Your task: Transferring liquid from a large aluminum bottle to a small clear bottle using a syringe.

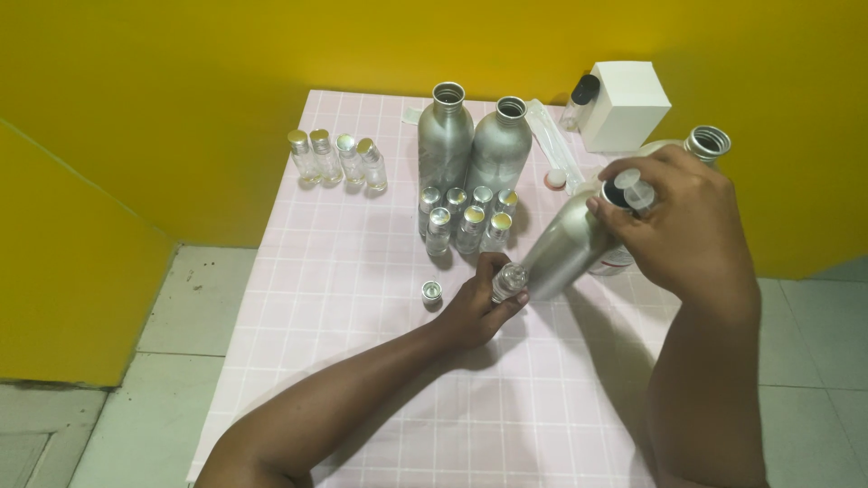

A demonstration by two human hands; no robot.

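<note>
Left hand [475, 312] clamped on open clear vial [509, 280], right hand [683, 221] wrapped round syringe [630, 192] over tilted aluminium bottle [565, 248]; loose cap [431, 290] left of vial, eleven capped vials [470, 217] behind, evidently finished.

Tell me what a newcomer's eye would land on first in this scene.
First, the two hands at centre: the right hand tips a large silver bottle toward a small clear vial held by the left hand. Behind them, on the pink checked table, stand two tall open silver bottles and a cluster of capped vials, against a bright yellow wall.
</note>
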